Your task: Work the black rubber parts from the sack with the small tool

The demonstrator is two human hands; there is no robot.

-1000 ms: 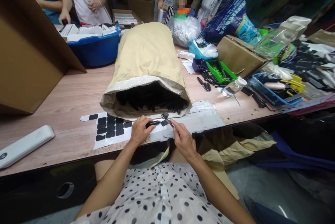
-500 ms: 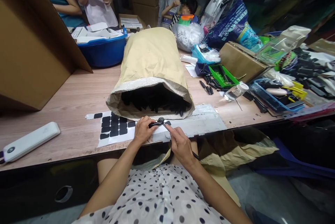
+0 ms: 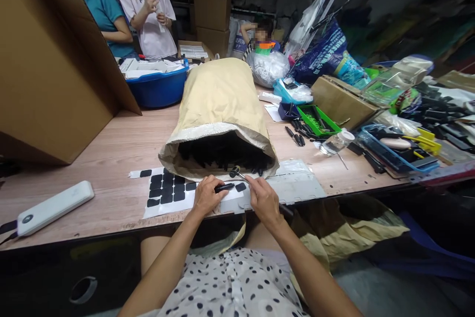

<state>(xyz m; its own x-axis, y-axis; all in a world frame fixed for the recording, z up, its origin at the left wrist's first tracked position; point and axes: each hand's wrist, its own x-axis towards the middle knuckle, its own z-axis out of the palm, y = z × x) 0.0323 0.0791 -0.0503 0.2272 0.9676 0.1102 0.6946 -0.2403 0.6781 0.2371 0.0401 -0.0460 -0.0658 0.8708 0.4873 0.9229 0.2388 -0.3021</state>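
Observation:
My left hand (image 3: 207, 195) is closed on a slim black piece (image 3: 225, 187), shaped like a pen or small handle, just above the table. My right hand (image 3: 264, 201) grips a small hammer (image 3: 235, 171) with a metal shaft; its dark handle end shows beyond the palm. The hammer head is raised a little above and apart from the black piece. Beside my left hand lies a white sheet (image 3: 158, 210) with rows of black rounded squares. A large tan sack (image 3: 222, 92) lies behind my hands, its mouth facing me, with many black pieces inside.
A white oblong device (image 3: 55, 208) lies at left, near a cardboard box (image 3: 40, 84). A blue basin (image 3: 159, 88) holds white boxes. To the right are a green tray (image 3: 319, 120), a clear bottle (image 3: 337, 143) and a blue tray (image 3: 393, 154). Other people are behind the table.
The hammer head has lifted off the black piece, and my right hand has moved slightly right. My left hand keeps its hold. The whole view has shifted, showing more of the background.

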